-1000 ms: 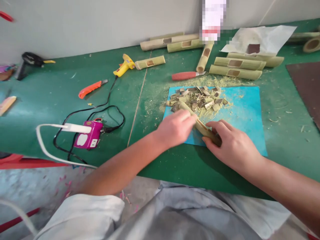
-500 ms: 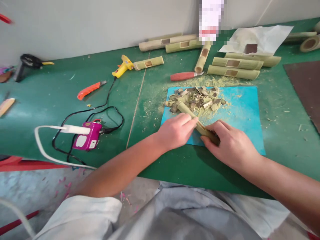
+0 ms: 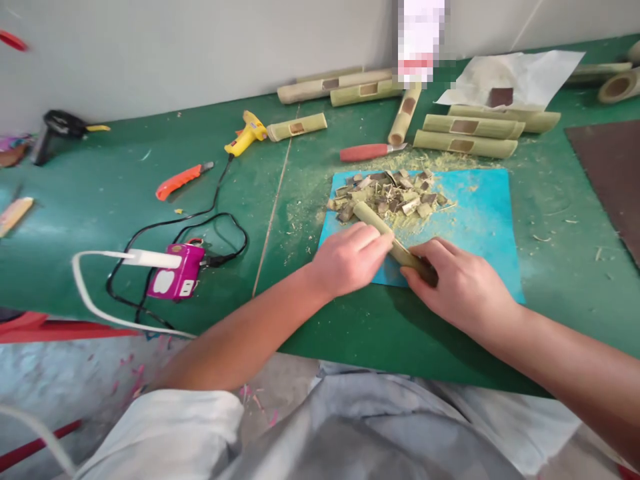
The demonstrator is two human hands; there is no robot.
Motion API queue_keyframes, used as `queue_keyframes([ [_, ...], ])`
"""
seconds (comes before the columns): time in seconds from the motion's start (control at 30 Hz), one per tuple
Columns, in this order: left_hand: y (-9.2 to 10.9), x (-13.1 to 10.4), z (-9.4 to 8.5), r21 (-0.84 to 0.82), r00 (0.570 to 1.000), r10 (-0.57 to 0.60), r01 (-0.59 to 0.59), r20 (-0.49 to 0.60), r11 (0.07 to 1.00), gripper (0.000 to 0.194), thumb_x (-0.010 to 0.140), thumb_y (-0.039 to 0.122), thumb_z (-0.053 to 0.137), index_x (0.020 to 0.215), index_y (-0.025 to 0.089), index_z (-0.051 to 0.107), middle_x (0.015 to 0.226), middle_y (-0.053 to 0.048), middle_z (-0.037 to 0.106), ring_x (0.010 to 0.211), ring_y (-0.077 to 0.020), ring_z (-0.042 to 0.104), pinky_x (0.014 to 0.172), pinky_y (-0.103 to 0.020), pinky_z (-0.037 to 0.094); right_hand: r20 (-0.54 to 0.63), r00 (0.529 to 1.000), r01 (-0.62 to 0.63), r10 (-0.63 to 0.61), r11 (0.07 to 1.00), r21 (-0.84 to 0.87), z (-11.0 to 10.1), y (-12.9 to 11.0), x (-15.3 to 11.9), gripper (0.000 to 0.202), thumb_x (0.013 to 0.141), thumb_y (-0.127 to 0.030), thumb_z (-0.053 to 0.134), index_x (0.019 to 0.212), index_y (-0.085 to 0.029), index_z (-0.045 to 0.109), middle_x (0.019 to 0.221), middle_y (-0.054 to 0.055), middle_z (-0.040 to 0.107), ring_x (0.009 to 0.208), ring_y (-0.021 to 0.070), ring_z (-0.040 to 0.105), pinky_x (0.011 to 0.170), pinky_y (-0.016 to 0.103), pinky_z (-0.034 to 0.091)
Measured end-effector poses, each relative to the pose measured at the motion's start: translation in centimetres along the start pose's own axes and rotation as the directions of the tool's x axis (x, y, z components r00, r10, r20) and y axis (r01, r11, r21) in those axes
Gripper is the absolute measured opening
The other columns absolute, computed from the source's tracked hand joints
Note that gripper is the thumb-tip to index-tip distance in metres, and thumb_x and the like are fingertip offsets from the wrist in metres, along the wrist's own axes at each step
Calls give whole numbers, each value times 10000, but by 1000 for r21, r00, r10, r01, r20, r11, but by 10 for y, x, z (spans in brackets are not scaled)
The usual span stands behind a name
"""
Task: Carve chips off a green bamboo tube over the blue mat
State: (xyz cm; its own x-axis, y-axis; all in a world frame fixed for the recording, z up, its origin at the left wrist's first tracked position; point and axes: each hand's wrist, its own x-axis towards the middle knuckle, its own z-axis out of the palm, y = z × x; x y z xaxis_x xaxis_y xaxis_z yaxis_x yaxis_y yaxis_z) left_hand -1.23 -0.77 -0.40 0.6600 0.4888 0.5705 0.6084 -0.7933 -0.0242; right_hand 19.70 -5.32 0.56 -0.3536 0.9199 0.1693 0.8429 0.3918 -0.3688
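Observation:
A greenish bamboo tube (image 3: 369, 216) lies slantwise over the blue sheet (image 3: 487, 223), its far end beside a heap of bamboo chips (image 3: 393, 193). My left hand (image 3: 353, 257) is closed around its middle, thumb and fingers by the cut opening. The near end is in my right hand (image 3: 457, 280), thumb on one side and fingers on the other. Part of the tube is hidden beneath both hands. Beyond the sheet lies a red-handled knife (image 3: 365, 153) with a short blade.
Several bamboo tubes with cut windows (image 3: 465, 144) lie at the back, near a white paper (image 3: 530, 77). To the left are an orange utility knife (image 3: 180, 182), a yellow glue gun (image 3: 247, 133) and a purple power adapter (image 3: 175, 272) with cords. A brown board (image 3: 607, 180) lies right.
The blue sheet has shifted slightly left and away from me. Both hands keep their hold on the bamboo tube, almost unmoved.

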Motion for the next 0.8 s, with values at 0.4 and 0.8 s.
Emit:
queue_keyframes([
  [0.4, -1, -2, 4, -45, 994, -102, 104, 44, 994, 293, 1019, 234, 424, 1015, 116, 692, 758, -52, 626, 717, -136, 591, 675, -252, 506, 33, 999, -42, 41, 999, 26, 0, 0, -1, 150, 871, -321, 551, 919, -187, 599, 833, 49, 658, 659, 164, 592, 546, 284, 352],
  [0.8, -2, -4, 3, -67, 995, -32, 39, 94, 997, 273, 1012, 234, 433, 1050, 124, 680, 751, -47, 617, 728, -149, 587, 671, -262, 495, 35, 997, -67, 67, 998, 11, 0, 0, -1, 143, 847, -334, 576, 874, -195, 600, 783, 32, 639, 632, 158, 573, 544, 288, 338],
])
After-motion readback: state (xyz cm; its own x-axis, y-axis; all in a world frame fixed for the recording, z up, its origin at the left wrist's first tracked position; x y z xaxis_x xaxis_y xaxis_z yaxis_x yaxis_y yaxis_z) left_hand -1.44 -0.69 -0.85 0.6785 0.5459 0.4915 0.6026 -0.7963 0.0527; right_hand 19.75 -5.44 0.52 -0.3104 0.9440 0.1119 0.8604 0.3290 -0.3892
